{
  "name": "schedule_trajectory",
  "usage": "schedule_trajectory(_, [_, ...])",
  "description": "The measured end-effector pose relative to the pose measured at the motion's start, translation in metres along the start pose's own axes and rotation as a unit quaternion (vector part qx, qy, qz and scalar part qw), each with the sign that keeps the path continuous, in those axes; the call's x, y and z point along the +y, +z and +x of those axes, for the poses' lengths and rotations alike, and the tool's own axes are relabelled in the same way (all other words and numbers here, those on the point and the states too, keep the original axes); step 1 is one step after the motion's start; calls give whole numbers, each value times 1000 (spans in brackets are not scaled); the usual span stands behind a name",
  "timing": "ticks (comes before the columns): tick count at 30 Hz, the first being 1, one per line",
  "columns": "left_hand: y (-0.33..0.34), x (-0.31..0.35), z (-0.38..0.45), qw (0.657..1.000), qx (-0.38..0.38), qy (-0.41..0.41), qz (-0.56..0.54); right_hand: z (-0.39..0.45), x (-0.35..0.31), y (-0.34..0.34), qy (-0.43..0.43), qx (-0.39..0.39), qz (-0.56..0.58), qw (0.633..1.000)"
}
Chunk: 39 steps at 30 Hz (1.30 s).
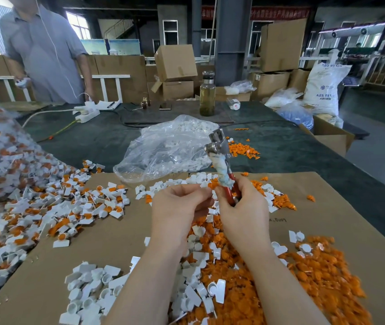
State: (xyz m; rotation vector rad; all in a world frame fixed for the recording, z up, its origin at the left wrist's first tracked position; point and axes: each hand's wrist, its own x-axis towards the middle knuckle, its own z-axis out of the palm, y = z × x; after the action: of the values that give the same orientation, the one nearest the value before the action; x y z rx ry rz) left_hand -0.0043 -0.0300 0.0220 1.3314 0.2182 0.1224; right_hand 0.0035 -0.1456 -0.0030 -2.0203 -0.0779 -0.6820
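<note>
A: Head view. Step in hand judged as loading one loose part into the pliers [220, 168] for a press. How to do it well?

B: Take one part at a time. Feed it square into the metal head, never skewed. Squeeze only once seated. Clear the left fingertips from the head before closing. Draw stock from the white caps [93, 285] and orange inserts [304, 285] nearest the wrists, to save reaching.

A: Location of the pliers?

B: Held upright over the cardboard sheet [121, 242], metal head on top and tilted slightly left, in front of the clear bag [163, 148]. Cloth-wrapped shank just above the knuckles.

A: Right hand [240, 207]?

B: Raised, back toward the camera. Fingers curled round the red handles, low down. Handles close together, as far as visible.

A: Left hand [179, 202]?

B: Raised level with the right, just beside it. Fingers curled, tips pressed against the thumb right next to the handles. Cannot tell if pinching a part, nor of which colour.

A: Forearms?

B: Both rising from the lower edge, converging over the mixed pile.
</note>
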Motion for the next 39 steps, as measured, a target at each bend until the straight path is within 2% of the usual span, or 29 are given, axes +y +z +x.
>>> schedule_trajectory(4, [3,-1,-2,994,24,63,85,0,0,0,1,15,-17,1000])
schedule_trajectory(15, [5,-1,-2,983,40,103,143,2,-1,-3,7,-13,-13,1000])
schedule_trajectory(27, [5,-4,0,979,60,118,154,5,1,-5,11,-56,0,998])
schedule_trajectory(39, [2,-10,1,964,63,162,202,6,0,-4,15,-67,10,998])
